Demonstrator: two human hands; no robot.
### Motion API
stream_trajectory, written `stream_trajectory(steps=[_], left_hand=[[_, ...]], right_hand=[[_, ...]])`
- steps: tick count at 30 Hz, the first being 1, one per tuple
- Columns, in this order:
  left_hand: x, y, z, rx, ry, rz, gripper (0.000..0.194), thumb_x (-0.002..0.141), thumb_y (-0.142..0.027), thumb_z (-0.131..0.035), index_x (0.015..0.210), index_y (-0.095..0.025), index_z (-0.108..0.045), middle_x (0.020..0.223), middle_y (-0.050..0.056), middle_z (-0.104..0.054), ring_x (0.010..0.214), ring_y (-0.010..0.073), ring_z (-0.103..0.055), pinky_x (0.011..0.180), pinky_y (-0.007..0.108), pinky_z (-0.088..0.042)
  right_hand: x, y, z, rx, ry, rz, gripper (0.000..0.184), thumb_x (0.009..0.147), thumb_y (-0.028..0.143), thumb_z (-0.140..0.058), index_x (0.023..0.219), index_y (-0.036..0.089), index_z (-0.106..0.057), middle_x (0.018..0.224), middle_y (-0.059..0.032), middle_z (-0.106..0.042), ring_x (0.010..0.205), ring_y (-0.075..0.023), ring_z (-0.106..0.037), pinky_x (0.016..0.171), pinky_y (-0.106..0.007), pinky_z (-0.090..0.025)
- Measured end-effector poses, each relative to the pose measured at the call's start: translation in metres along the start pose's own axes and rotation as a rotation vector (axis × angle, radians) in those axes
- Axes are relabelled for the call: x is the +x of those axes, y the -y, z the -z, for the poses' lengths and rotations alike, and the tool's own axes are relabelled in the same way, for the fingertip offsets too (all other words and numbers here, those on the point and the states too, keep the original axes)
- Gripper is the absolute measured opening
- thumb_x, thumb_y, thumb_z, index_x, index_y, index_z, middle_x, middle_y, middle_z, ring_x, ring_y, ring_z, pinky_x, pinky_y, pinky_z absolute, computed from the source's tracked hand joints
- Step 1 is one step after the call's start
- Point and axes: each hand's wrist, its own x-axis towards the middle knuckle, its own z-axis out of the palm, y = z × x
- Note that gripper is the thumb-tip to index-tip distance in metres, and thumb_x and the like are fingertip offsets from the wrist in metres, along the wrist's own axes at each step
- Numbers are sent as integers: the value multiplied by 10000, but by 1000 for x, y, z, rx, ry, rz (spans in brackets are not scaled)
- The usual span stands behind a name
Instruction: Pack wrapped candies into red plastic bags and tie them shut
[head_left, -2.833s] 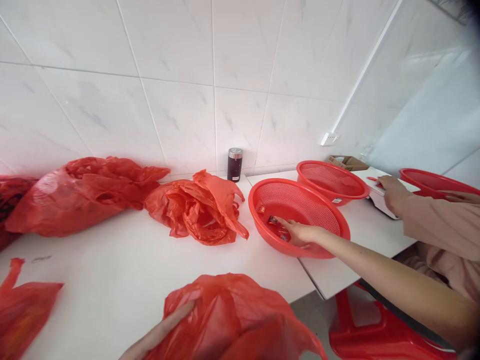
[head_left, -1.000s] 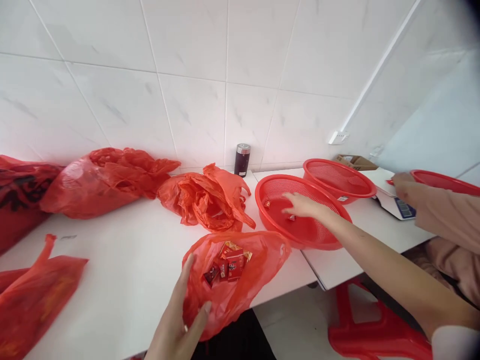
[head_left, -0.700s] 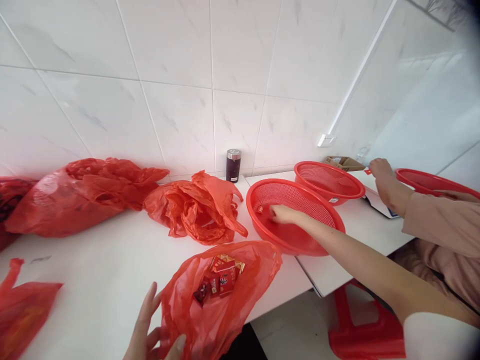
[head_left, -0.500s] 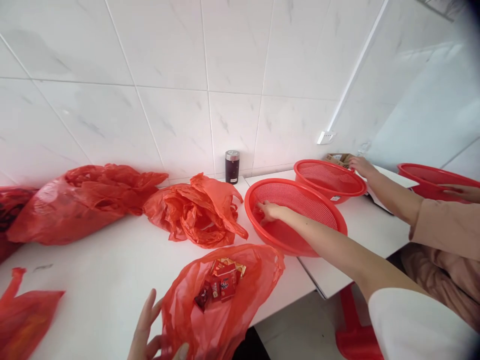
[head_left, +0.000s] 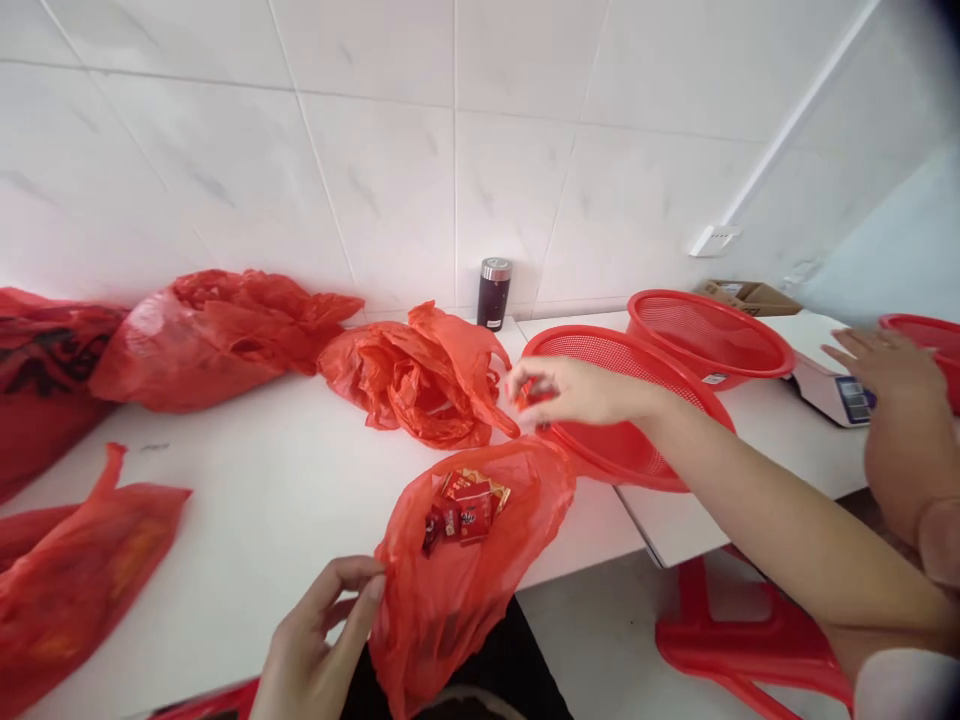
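My left hand (head_left: 319, 640) is at the table's near edge, fingers pinched on the rim of an open red plastic bag (head_left: 465, 580). Several small red sweet packets (head_left: 465, 505) lie inside the bag. My right hand (head_left: 574, 392) hovers above the left rim of a red mesh basket (head_left: 645, 455), closed on a few small red packets. It is just above and beyond the bag's mouth.
Crumpled red bags (head_left: 420, 375) and fuller red bags (head_left: 217, 335) line the tiled wall, another (head_left: 75, 570) lies near left. A dark flask (head_left: 493, 293), a second red basket (head_left: 712, 335), a scale (head_left: 832, 392), a co-worker's hand (head_left: 892, 400) and a red stool (head_left: 742, 650) are around.
My right hand gathered packets in the basket and has lifted out leftwards toward the bag. My left hand has closed on the bag's rim. The co-worker's hand drew back to the right.
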Motion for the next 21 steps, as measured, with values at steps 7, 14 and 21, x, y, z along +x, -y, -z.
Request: stream_trajectory(steps=[7, 14, 21], left_hand=[[-5, 2, -15, 315, -24, -94, 506, 702, -457, -693, 1131, -252, -523, 1027, 64, -631, 839, 267, -633, 755, 399, -521], [0, 25, 16, 238, 16, 17, 363, 804, -452, -597, 1098, -252, -524, 911, 42, -657, 836, 234, -645, 659, 294, -522], [-13, 11, 39, 46, 252, 68, 332, 751, -541, -643, 708, -213, -653, 677, 6, -647, 644, 179, -620, 598, 228, -509]], right_hand=[[5, 41, -97, -330, 149, 155, 425, 812, 201, -650, 1217, 293, -558, 1201, -50, -525, 1017, -207, -575, 815, -318, -480], [-22, 27, -61, -514, -122, 40, 370, 908, 304, -518, 1277, 309, -543, 1262, -64, -520, 1125, -251, -524, 929, -411, -445], [-79, 12, -88, -401, 254, -456, 447, 821, 272, -593, 1265, 320, -568, 1037, -88, -635, 852, -255, -633, 753, -376, -490]])
